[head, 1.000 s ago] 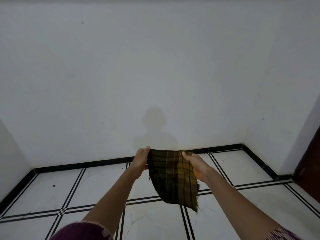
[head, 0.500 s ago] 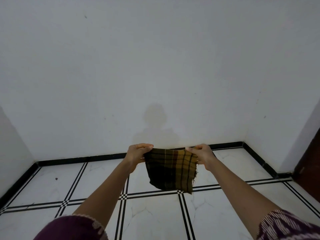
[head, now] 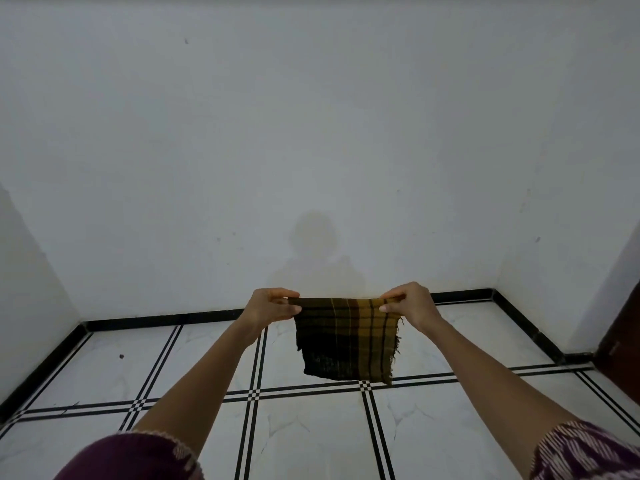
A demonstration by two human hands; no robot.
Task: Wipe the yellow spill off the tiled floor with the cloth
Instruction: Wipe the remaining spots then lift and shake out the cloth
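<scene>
A dark plaid cloth (head: 346, 341) in brown and mustard hangs flat in the air above the floor, stretched by its top edge. My left hand (head: 273, 306) pinches the top left corner and my right hand (head: 408, 306) pinches the top right corner. Below it lies the white tiled floor (head: 311, 431) with black double lines. No yellow spill shows on the visible tiles.
A white wall (head: 311, 150) with a black skirting (head: 156, 318) closes the room ahead and on both sides. A dark brown door edge (head: 623, 341) stands at the right. A small dark speck (head: 121, 356) lies on the left tile.
Both hands have drawn apart and levelled, pulling the cloth's top edge taut. The cloth, earlier hanging slanted from bunched fingers, now hangs square and spread.
</scene>
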